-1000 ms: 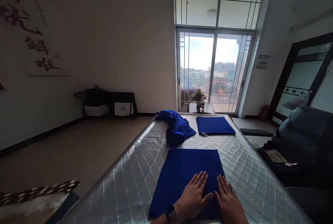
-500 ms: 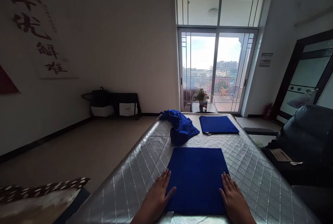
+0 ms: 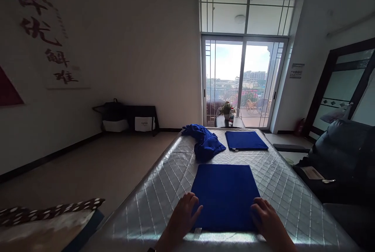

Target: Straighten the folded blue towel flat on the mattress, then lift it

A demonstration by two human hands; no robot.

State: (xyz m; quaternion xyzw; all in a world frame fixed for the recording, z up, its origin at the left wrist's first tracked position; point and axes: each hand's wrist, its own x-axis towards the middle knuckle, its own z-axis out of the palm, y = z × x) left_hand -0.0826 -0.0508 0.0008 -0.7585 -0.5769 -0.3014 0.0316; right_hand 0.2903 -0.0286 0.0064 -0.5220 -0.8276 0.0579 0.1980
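Folded blue cloth [image 3: 225, 195] is lying flat on the quilted silver mattress [image 3: 281, 189], left hand [image 3: 182, 217] and right hand [image 3: 267, 218] curling fingers around its near corners, crumpled blue cloth [image 3: 205, 142] and second folded cloth [image 3: 246, 140] sitting farther back.

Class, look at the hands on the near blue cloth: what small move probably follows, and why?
Probably lifting the folded blue cloth off the quilted surface. The left hand and right hand curl at its near corners, and it already lies flat and square like the folded piece farther away.
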